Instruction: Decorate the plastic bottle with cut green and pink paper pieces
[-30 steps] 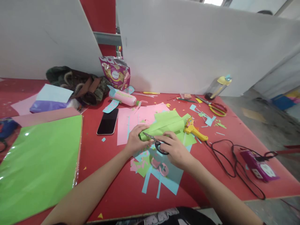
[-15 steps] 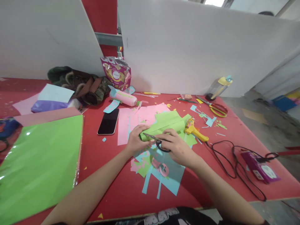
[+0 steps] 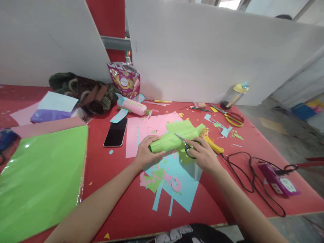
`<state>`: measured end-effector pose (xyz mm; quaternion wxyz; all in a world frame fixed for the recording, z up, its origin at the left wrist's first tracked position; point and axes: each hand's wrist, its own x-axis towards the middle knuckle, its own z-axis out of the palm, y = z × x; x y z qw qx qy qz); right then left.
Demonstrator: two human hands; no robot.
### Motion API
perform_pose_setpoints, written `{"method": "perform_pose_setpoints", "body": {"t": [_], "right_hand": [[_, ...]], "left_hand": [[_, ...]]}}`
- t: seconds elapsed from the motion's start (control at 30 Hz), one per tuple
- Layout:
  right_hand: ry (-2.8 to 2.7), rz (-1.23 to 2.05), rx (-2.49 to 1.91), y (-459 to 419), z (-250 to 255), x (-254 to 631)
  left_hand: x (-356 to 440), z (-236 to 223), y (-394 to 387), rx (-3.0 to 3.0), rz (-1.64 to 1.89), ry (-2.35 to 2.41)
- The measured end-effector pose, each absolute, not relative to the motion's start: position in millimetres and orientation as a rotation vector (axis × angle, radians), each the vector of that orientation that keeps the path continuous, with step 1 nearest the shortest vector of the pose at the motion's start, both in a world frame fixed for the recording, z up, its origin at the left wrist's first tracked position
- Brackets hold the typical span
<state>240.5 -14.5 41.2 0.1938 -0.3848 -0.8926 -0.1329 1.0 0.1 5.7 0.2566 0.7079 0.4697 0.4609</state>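
A roll of green paper (image 3: 165, 141) lies at the middle of the red table, with a lengthwise line along it. My left hand (image 3: 149, 150) grips the roll's left end, thumb below and fingers over the top. In my right hand (image 3: 204, 155) is a small pair of scissors with black handles (image 3: 187, 148); the blades point up and left, over the roll's right part. Under the roll are a flat green sheet (image 3: 180, 125), a pink sheet (image 3: 131, 138) and a light blue sheet (image 3: 188, 192) strewn with pink and green scraps.
A yellow glue gun (image 3: 214, 145) lies right of my right hand, its cord looping to a purple box (image 3: 277, 180). Left are a phone (image 3: 115, 133) and a green paper pack (image 3: 48, 179). Behind lie a pink paper plane (image 3: 133, 106) and larger scissors (image 3: 233, 119).
My right hand has moved right along the roll with the scissors, from near its left end to its right part. My left hand stays on the left end.
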Motion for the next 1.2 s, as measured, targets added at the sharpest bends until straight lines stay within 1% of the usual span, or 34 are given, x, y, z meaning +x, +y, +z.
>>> {"method": "perform_pose_setpoints", "body": {"t": [0.13, 0.33, 0.53, 0.73, 0.93, 1.13, 1.2], "right_hand": [[-2.456, -0.566, -1.285, -18, 30, 257], [-2.271, -0.64, -1.554, -18, 29, 269], [-2.276, -0.547, -1.457, -17, 29, 263], [-2.177, -0.558, -1.486, -18, 27, 258], [-2.123, -0.492, -1.543, -20, 23, 250], [-2.039, -0.388, -1.658, -18, 19, 251], [-2.02, -0.351, -1.684, -17, 17, 249]], "left_hand": [[1, 3, 1, 1.918, 1.268, 1.27], [1, 2, 0, 1.925, 1.271, 1.284], [1, 2, 0, 1.921, 1.258, 1.282], [0, 4, 0, 1.905, 1.25, 1.301], [-3, 6, 3, 1.851, 1.212, 1.336], [-19, 17, 11, 1.701, 1.123, 1.404], [-26, 23, 14, 1.576, 1.013, 1.4]]}}
